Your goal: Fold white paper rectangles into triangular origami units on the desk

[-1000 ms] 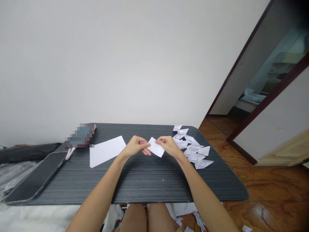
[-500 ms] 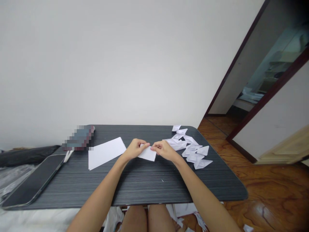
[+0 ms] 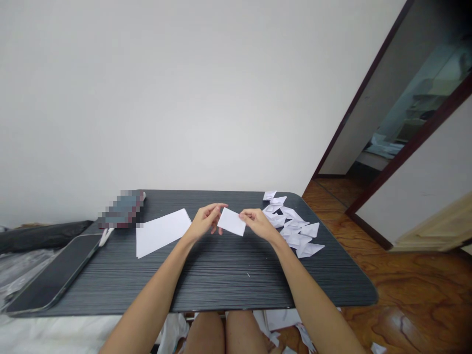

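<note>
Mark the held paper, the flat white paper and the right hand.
Held paper (image 3: 231,222): head view, middle of its face.
Flat white paper (image 3: 161,233): head view, middle of its top.
Right hand (image 3: 257,221): head view, back of the hand.

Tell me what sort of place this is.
Probably a room in a home, judging by the wood-patterned floor, the dark red door frame and the dark table before a plain pale wall, with folded paper pieces on it.
</note>
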The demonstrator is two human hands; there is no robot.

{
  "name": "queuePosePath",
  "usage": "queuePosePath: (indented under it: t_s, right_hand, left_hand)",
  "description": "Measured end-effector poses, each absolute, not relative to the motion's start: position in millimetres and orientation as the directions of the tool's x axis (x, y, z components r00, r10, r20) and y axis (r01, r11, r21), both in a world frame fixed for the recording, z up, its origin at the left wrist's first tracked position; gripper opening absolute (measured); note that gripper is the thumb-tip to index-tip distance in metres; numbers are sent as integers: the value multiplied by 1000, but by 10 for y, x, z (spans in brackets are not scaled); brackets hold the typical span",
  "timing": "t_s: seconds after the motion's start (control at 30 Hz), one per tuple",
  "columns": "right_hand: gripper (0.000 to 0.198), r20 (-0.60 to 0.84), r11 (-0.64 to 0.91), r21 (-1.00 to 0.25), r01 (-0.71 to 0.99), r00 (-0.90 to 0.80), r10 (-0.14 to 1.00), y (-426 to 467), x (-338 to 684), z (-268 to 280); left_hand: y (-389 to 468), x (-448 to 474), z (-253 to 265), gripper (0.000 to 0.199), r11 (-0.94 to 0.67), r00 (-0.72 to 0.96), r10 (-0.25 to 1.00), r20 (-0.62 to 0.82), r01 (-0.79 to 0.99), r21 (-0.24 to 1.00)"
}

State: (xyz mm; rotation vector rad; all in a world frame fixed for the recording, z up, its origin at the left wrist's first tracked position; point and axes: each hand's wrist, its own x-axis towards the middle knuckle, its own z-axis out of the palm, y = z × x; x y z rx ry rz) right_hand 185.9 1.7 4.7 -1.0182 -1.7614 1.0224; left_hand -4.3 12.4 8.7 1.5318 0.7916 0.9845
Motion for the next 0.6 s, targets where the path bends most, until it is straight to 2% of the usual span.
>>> queuePosePath:
  t_s: [0.13,0.4,0.5,0.6]
  right_hand:
    - [32,227,286,-946,155,-314,922,31,1846,14]
    - [36,152,175,-983,53,-297,943,45,1875,-17]
    - [35,173,209,-974,92,-296,939,54,1889,-9]
    - [32,235,305,-926,221,-295,926,81,1913,-9]
  left_hand:
    - [53,30,88,48,-120,531,831,169,-126,985]
    - [28,17,79,47,-74,527,830,182,-219,973]
    - [38,4,82,39,-117,507,840,191,-175,978]
    - [55,-10,92,26,-201,448,868,216,-81,976]
